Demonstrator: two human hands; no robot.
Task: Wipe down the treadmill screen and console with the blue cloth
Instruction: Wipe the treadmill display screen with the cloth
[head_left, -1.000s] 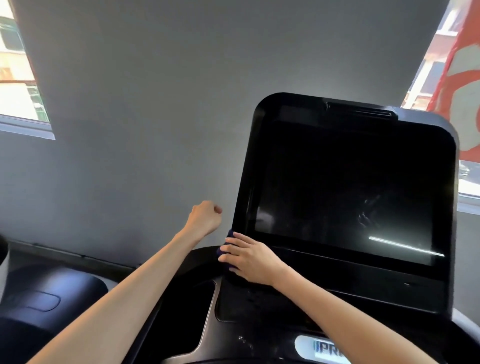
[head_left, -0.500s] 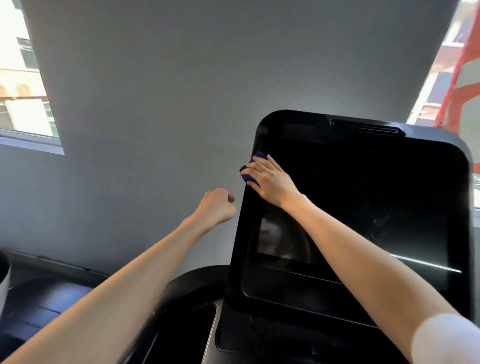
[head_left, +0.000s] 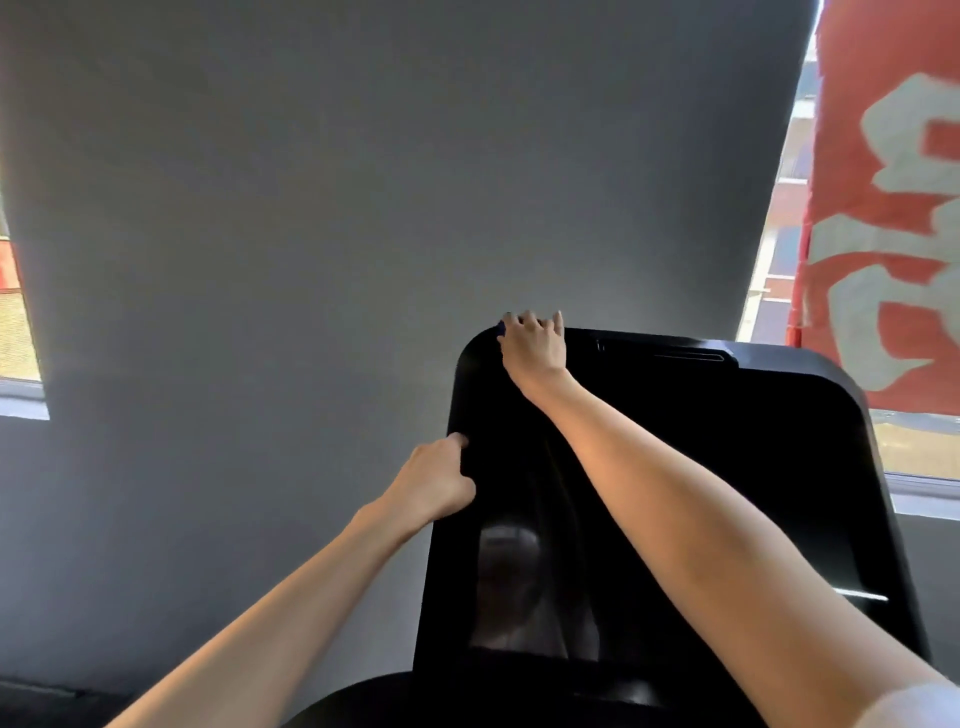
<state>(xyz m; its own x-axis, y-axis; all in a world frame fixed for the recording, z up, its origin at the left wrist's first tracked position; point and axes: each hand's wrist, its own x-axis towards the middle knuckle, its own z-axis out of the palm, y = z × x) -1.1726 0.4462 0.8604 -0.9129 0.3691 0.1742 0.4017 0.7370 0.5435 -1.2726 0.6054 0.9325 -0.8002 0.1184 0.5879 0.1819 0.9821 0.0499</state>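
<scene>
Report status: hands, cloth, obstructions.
Right hand presses blue cloth on top left corner of treadmill screen, cloth mostly hidden under it. Left hand grips the screen's left edge. Nothing seen in the way.

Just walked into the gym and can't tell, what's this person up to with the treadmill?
A person is wiping the treadmill screen. The right hand presses the blue cloth, of which only a sliver shows, onto the screen's top left corner, fingers bent over the top edge. The left hand rests against the screen's left edge, thumb on the bezel. The screen is dark.
</scene>
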